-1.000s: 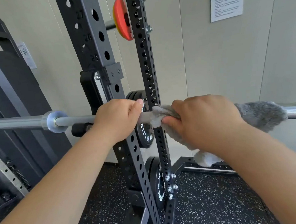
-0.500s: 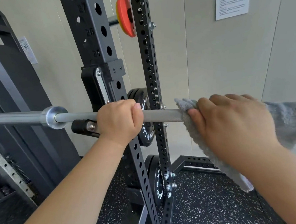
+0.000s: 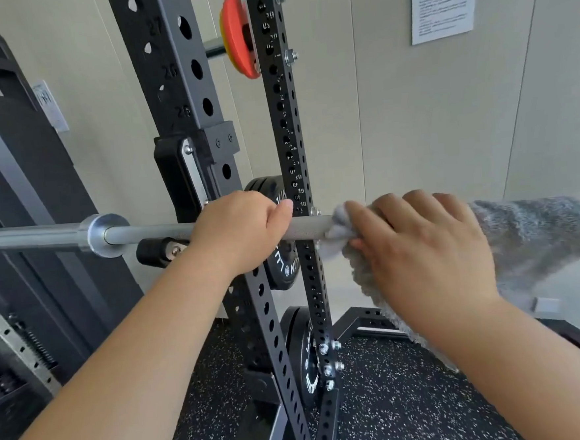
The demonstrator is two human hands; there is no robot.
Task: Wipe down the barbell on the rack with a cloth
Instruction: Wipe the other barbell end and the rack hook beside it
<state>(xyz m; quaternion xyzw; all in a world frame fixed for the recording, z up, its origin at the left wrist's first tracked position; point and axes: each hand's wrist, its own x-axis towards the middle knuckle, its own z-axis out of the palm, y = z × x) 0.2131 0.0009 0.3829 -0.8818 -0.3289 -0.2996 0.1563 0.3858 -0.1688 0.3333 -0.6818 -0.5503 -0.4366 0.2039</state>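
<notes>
The fluffy grey cloth [image 3: 529, 230] has slid back leftward.
Squeeze firmly: left hand [image 3: 241, 230] clenches the knurled steel barbell [image 3: 309, 227], right hand [image 3: 421, 255] grips cloth round it.

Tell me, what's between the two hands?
Only a short bare stretch of barbell, from left hand to the cloth under the right hand, in the head view.

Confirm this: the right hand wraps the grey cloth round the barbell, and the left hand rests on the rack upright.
Wrong on the left hand: the head view shows it gripping the bare barbell, not the rack upright. The right hand does wrap the grey cloth round it.
</notes>
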